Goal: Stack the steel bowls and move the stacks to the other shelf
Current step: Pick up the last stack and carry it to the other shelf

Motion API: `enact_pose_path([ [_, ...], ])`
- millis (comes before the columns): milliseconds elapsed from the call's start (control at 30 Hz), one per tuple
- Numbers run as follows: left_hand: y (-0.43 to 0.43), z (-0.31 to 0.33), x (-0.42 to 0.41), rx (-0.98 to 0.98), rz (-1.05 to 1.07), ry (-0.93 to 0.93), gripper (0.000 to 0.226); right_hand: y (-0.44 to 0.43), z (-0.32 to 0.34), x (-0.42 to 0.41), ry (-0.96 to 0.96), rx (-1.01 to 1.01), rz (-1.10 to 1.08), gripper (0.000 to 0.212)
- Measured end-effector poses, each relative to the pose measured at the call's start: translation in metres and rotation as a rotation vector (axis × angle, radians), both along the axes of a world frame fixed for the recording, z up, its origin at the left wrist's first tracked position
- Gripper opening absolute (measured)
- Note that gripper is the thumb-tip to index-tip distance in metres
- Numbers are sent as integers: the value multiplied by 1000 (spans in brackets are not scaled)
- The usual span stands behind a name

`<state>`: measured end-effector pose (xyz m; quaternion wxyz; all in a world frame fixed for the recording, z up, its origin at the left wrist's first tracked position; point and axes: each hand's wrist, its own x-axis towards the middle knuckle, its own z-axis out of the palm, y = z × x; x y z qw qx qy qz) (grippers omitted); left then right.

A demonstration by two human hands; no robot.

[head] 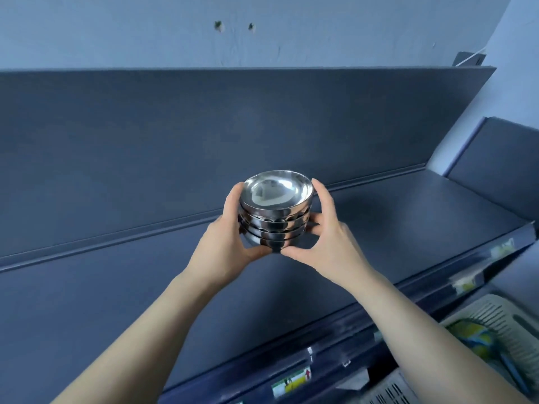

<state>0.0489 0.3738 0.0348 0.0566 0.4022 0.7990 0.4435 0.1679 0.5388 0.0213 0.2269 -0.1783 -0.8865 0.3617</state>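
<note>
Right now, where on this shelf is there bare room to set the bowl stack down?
The dark shelf shows bare board either side of the bowl stack, between the back ledge and the labelled front edge. Both the left hand and right hand hold the stack. It is crowded only below right, around the slatted basket.

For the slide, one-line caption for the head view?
Both hands, left hand and right hand, hold a stack of steel bowls over a dark shelf.
</note>
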Motion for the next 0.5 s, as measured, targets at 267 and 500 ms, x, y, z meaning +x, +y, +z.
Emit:
enact_pose_path([
  [267,-121,-7,11,4,247,-24,103,-100,-2,-31,-23,59,212,120],
  [500,-229,-16,32,-27,433,-5,107,-201,-18,-47,-11,89,388,122],
])
